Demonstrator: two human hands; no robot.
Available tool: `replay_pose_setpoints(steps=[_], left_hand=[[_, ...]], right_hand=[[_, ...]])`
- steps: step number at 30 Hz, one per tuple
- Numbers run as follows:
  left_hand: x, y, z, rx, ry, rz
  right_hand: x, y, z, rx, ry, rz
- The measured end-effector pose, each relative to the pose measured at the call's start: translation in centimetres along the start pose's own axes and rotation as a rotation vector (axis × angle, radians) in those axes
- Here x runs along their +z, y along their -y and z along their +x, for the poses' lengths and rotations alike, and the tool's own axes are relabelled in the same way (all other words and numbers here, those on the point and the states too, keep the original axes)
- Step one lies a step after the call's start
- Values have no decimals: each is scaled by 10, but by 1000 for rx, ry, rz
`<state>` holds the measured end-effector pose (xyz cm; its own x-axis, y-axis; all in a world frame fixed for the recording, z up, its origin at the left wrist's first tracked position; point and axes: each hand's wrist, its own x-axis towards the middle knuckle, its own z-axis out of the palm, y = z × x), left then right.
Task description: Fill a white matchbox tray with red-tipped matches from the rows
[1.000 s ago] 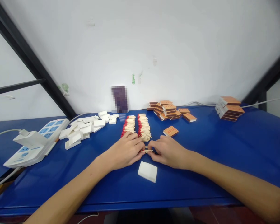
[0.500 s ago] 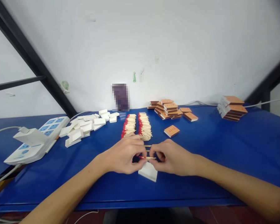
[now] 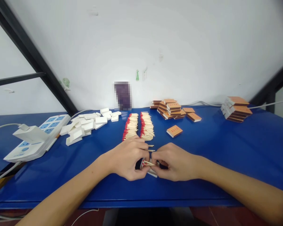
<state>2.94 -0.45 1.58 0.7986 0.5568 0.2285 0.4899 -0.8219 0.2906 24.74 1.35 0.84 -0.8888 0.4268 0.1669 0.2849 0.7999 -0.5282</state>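
My left hand is closed, thumb and fingers pinching the red-headed end of a few matches. Opposite it, my right hand pinches the plain wooden ends of the same matches. Right beneath the fingertips is a white matchbox tray, mostly covered by my hands; I cannot tell whether the matches rest in it. Just beyond the fingers lie loose matches. Two long piles of matches, a left pile and a right pile, have their red heads pointing left.
White matchbox trays are heaped at left, beside a power strip with a plugged-in charger. Orange matchboxes are piled behind, with one single matchbox nearer. A matchbox stack stands far right.
Both hands have moved slightly down with the matches, toward the white tray, and now cover more of it. The matches have tilted a little.
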Motion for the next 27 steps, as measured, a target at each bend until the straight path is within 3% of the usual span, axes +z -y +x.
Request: replay_pose_setpoints(steps=[6,17,27], left_hand=[[-1,-1,-1,12,-58,-6],[1,3,-1,6,-18,37],[1,3,0,2,-8,67]], right_hand=[[-2,-7,-1,-36,25,-84],[-8,-10,-1,-110,60,-110],[-7,-10,0,-81,65,-139]])
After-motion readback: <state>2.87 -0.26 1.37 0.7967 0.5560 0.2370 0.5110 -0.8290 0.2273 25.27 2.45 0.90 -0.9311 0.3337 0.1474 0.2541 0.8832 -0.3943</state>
